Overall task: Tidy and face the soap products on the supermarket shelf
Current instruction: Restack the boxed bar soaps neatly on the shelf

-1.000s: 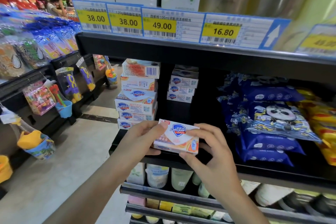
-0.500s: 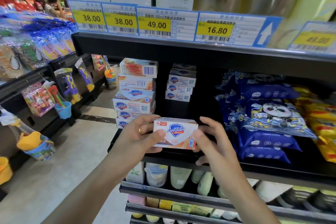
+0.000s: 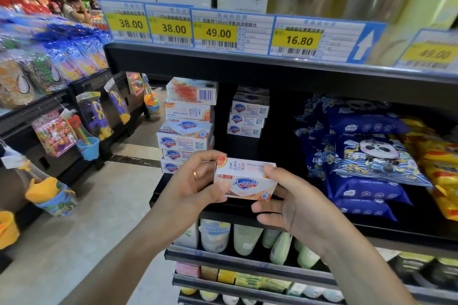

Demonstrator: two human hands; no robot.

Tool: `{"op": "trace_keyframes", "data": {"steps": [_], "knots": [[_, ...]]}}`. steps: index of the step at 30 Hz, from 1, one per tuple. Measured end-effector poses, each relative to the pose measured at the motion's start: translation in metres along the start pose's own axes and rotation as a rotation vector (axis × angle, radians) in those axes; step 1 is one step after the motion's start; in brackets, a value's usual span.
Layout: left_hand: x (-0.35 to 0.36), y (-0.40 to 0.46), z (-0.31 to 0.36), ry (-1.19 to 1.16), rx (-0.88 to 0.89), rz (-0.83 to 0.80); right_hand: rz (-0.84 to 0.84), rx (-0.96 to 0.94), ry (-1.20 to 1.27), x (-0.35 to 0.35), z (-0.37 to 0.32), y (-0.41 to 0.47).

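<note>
Both hands grasp one soap box [image 3: 245, 181] in front of the shelf [image 3: 247, 208] edge, logo face (Safeguard shield) toward the camera. The left hand [image 3: 195, 186] clamps its left end, thumb on front. The right hand [image 3: 290, 205] pinches its right end. A soap stack [image 3: 188, 126] stands behind, to the left.

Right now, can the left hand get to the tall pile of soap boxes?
Probably not yet. The left hand is busy gripping the soap box together with the right hand. The pile sits close behind with nothing between.
</note>
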State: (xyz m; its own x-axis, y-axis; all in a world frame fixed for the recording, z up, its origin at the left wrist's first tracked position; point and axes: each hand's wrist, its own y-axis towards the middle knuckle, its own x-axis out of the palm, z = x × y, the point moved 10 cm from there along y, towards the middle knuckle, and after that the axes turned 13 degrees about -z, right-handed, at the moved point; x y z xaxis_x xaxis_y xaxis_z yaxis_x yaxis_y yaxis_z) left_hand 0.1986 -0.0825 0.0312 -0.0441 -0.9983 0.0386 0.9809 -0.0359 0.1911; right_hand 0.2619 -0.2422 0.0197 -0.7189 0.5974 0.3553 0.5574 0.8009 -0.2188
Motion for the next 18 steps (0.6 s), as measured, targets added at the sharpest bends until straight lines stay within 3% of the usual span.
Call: {"op": "trace_keyframes", "data": {"steps": [9,18], "knots": [[-0.008,-0.005,-0.011,0.084,-0.092,0.039,0.041,-0.125,0.049,-0.007,-0.007,-0.001],[-0.007,-0.009,-0.016,-0.085,-0.178,0.096,0.009,-0.223,-0.021,-0.007,-0.013,-0.004]]}}
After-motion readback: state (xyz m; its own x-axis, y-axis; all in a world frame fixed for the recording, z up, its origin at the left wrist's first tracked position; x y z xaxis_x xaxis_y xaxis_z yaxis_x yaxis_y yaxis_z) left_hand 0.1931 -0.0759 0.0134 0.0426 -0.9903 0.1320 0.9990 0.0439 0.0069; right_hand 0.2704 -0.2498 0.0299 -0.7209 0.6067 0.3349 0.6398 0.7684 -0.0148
